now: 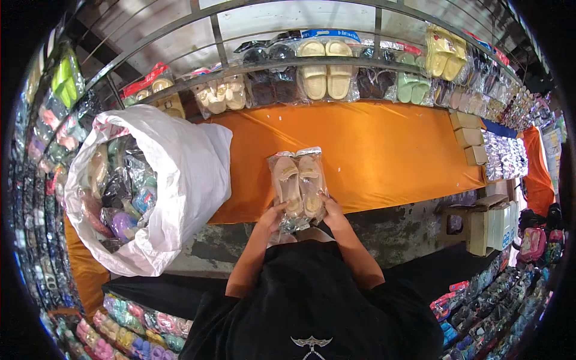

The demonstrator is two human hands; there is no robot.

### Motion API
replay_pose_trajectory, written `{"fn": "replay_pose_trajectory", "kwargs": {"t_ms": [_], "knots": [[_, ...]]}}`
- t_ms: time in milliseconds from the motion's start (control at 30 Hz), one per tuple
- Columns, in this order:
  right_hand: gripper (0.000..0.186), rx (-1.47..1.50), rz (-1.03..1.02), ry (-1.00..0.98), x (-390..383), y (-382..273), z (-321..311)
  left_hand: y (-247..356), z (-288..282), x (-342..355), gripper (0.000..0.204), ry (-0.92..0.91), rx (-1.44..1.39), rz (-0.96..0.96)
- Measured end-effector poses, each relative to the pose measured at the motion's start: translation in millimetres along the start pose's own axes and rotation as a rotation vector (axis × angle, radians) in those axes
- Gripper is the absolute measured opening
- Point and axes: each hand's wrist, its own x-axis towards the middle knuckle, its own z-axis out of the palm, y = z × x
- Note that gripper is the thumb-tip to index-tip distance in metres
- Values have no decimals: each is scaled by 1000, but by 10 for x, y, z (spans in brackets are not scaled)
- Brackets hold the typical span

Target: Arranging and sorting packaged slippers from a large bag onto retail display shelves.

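Orange cloth [384, 156]: largest surface in view, spread across the centre, creased toward its near edge. Black shirt [318, 288] of the person fills the lower middle; silver emblem on it. White sack [198, 159] stands at left, against the cloth, mouth wide open with its rim folded loosely. Bagged footwear [123, 192] of mixed colours is heaped inside.

Dark metal rail [219, 33] curves along the far side. Below it, a row of footwear in clear plastic; noted: cream sandals [326, 71] near the middle, yellow slippers [446, 55] higher up at right, pale green slippers [413, 78] between these two. Small cardboard boxes [468, 135] sit at the right end of the cloth.

Beige shoes [299, 183]: one pair, side by side in a clear bag with a white strip along its far edge. Position: in front of the torso, far part overlapping the cloth in view, near end past its edge. Contact with the cloth: cannot tell.

Left hand [273, 217] grasps the near left edge of the bag; right hand [332, 213] grasps the near right edge.
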Motion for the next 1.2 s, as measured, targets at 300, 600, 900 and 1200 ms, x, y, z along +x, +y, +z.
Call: {"fn": "replay_pose_trajectory", "kwargs": {"t_ms": [300, 600, 900, 1200], "knots": [[26, -88, 45, -177, 62, 5, -102, -278, -467, 185, 65, 60, 91, 78], [60, -344, 222, -144, -135, -200, -116, -190, -81, -123, 50, 262, 236, 29], [20, -217, -22, 39, -334, -414, 234, 19, 146, -260, 26, 369, 158, 285], [11, -168, -132, 24, -476, -713, 480, 271, 192, -260, 23, 345, 219, 406]]}}
